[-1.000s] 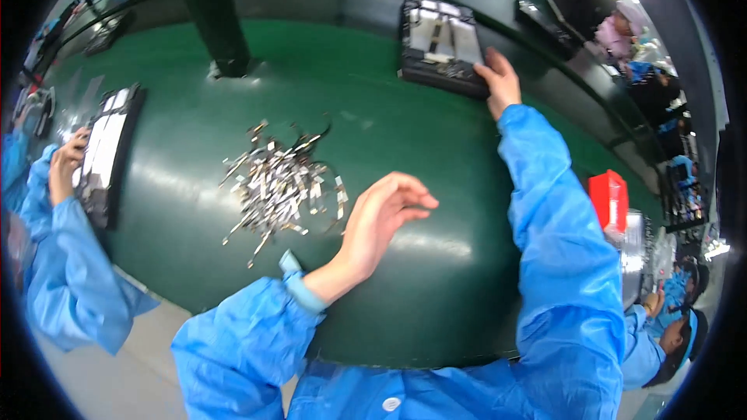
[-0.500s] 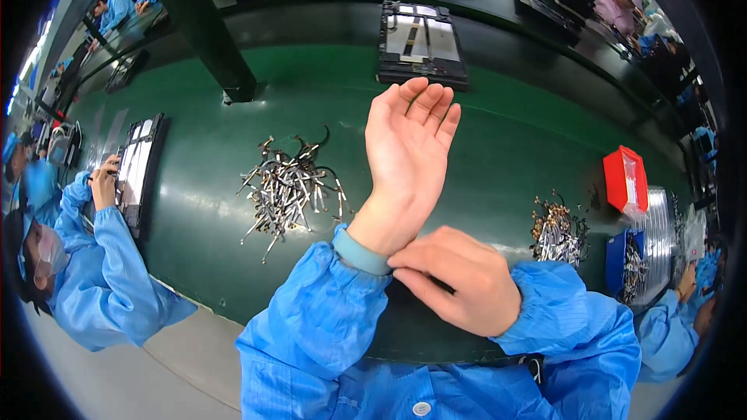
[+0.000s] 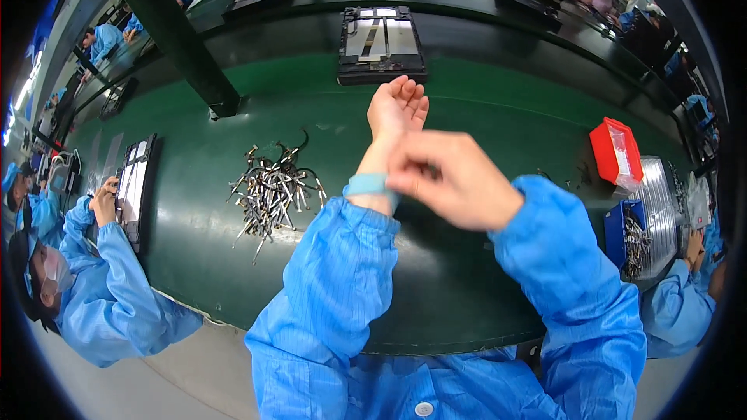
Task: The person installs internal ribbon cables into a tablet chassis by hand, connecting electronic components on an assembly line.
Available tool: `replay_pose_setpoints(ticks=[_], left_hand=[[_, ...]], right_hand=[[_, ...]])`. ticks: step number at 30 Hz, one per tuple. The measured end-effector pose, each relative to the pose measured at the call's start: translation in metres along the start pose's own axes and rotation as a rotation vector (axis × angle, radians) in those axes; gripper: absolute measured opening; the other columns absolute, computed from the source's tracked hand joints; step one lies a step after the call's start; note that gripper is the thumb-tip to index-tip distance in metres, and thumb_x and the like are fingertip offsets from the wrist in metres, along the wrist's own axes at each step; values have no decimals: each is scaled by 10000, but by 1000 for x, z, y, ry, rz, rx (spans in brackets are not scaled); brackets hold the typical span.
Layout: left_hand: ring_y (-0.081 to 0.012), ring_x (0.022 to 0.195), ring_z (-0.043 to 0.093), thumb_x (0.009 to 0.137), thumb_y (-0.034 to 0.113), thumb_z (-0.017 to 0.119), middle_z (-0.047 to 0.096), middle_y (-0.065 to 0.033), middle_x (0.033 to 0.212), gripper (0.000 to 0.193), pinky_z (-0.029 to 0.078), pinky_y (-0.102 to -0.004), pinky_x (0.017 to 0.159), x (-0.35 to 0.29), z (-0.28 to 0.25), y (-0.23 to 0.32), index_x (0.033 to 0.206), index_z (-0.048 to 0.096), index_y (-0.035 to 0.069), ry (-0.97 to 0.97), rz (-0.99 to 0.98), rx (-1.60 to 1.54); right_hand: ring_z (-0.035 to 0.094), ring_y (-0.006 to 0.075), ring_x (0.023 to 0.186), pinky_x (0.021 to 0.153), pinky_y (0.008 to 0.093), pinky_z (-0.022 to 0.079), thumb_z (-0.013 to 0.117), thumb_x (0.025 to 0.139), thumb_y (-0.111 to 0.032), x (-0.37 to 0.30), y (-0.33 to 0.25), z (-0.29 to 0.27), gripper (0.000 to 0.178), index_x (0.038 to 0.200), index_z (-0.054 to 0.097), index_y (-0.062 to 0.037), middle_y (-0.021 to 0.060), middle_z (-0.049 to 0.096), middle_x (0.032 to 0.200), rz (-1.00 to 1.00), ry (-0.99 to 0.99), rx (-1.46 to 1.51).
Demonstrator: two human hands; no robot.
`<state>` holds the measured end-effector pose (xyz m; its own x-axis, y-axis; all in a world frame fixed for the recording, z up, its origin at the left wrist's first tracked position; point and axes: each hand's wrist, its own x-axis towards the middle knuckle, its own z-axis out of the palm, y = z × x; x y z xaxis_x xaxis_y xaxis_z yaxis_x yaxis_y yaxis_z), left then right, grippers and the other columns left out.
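My left hand [image 3: 398,114] is raised above the green bench, palm turned up, its fingers loosely curled with nothing in them. A pale teal wristband [image 3: 366,184] circles the left wrist just above the blue sleeve cuff. My right hand [image 3: 461,179] pinches the near edge of that band between thumb and fingers; the fingertips are slightly blurred. On the bench left of my forearm lies a tangled pile of short cables [image 3: 274,188] with metal ends. Beyond my left hand sits an opened flat device [image 3: 383,47] with silver panels in a black frame.
A red bin [image 3: 601,152], a blue bin [image 3: 615,235] with small parts and clear plastic trays [image 3: 660,194] stand at right. A green post [image 3: 173,39] rises at back left. At left, a co-worker in blue [image 3: 117,272] handles another opened device [image 3: 137,187].
My left forearm has turned more upright and its fingers have curled further. My right hand has moved up and away with the wristband edge, and its sleeve now covers most of the right-hand cable pile.
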<state>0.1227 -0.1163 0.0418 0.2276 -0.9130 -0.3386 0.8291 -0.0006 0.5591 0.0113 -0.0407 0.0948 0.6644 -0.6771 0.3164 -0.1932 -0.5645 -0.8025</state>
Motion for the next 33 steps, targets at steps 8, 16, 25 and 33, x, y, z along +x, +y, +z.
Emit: replay_pose_setpoints(ticks=[8, 16, 25, 33], left_hand=[[-285, 904, 617, 943, 48, 384, 615, -135, 899, 187, 557, -409, 879, 13, 21, 54, 899, 540, -45, -137, -25, -511], [-286, 839, 662, 924, 72, 452, 648, -166, 901, 164, 584, -399, 803, -14, 44, 35, 953, 575, -32, -394, 123, 34], [-296, 746, 684, 900, 89, 453, 705, -165, 855, 231, 563, -394, 712, 11, 51, 52, 1025, 619, -12, -303, 672, 654], [-216, 878, 607, 902, 83, 457, 605, -118, 954, 179, 567, -376, 860, 6, 82, 92, 991, 559, -34, -675, -92, -460]], right_hand=[[526, 186, 695, 620, 296, 438, 678, 866, -97, 11, 18, -8, 136, 885, 565, -24, 76, 538, 805, -190, -102, -65], [538, 202, 706, 613, 315, 438, 692, 849, -86, 19, -3, -24, 145, 876, 562, -30, 81, 546, 807, -339, 103, -220], [559, 189, 728, 690, 312, 493, 639, 896, -106, 1, 16, 21, 142, 965, 538, -33, 96, 582, 841, 63, 478, 189], [507, 216, 1223, 1022, 350, 423, 673, 912, -348, -75, -48, 101, 711, 1445, 328, -28, 154, 537, 1324, 394, -28, 814]])
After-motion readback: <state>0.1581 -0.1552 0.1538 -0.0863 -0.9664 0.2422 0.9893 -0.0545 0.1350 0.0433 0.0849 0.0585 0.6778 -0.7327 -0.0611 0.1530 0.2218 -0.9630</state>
